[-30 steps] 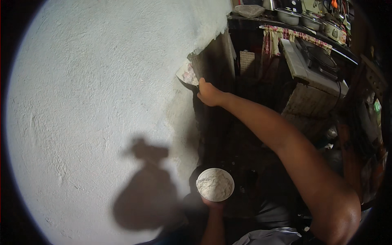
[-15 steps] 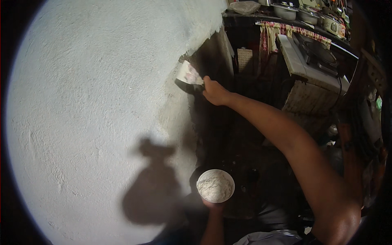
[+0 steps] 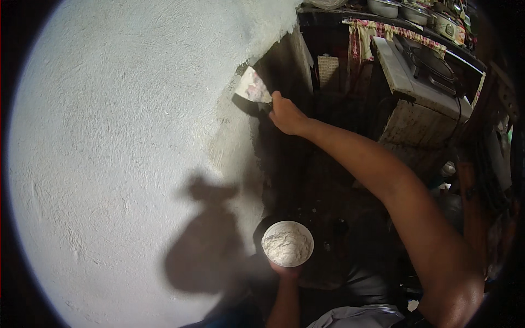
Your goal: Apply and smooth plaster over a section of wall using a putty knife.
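Note:
My right hand (image 3: 286, 113), arm stretched forward, is closed round the handle end of a putty knife (image 3: 252, 87). Its broad blade, smeared with pale paste, lies at or very close to the wall (image 3: 120, 136), by the edge where the white coat meets bare grey. Low in the middle, my left hand (image 3: 285, 269) grips a round white bowl (image 3: 266, 253) from beneath; most of its fingers are hidden under it. Thick whitish putty (image 3: 288, 243) fills the bowl in a lumpy mound.
Beyond my right arm stands a white-topped counter (image 3: 391, 68) with a stove (image 3: 429, 63). Pots (image 3: 384, 8) and a rice cooker (image 3: 447, 27) line a dark shelf at the back, above a floral curtain (image 3: 361, 44). My shadow falls on the wall.
The whole scene has shifted slightly in view. The putty knife still sits near the same patch of wall, its blade turned a little. The bowl stays in my left hand.

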Available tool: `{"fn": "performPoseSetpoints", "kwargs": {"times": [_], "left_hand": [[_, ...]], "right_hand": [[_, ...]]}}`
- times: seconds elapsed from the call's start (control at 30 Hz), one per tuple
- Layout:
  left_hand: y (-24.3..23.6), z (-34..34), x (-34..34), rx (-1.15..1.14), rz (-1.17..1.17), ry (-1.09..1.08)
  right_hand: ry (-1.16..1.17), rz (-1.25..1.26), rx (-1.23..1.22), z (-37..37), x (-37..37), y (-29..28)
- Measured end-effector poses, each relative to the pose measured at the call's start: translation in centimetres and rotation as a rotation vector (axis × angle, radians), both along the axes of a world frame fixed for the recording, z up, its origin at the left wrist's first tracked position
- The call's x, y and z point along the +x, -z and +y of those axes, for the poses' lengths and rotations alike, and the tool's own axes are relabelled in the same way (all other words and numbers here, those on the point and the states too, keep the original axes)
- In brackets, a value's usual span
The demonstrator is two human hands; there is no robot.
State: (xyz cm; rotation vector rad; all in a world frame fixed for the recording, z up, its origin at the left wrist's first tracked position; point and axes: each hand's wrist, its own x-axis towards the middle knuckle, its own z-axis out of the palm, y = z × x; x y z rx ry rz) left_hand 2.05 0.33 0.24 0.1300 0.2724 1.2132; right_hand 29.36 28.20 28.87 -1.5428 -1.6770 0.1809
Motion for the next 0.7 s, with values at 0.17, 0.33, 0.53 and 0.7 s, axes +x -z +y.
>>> {"fn": "performPoseSetpoints", "kwargs": {"times": [0.17,0.33,0.53,0.7], "left_hand": [[0.3,0.3,0.2,0.042,0.046,-0.01],[-0.4,0.2,0.2,0.064,0.001,-0.029],[-1.1,-0.4,-0.7,0.093,0.069,-0.101],[-1.6,-0.1,-1.0,0.069,-0.076,-0.095]], "right_hand": [[-0.007,-0.001,-0.221,0.6,-3.3,2.3],[0.052,0.005,-0.016,-1.1,-3.5,7.4],[-0.007,0.633,-0.14,-7.4,0.2,6.5],[-0.361,1.08,-0.133,-10.4,1.0,4.4]]}}
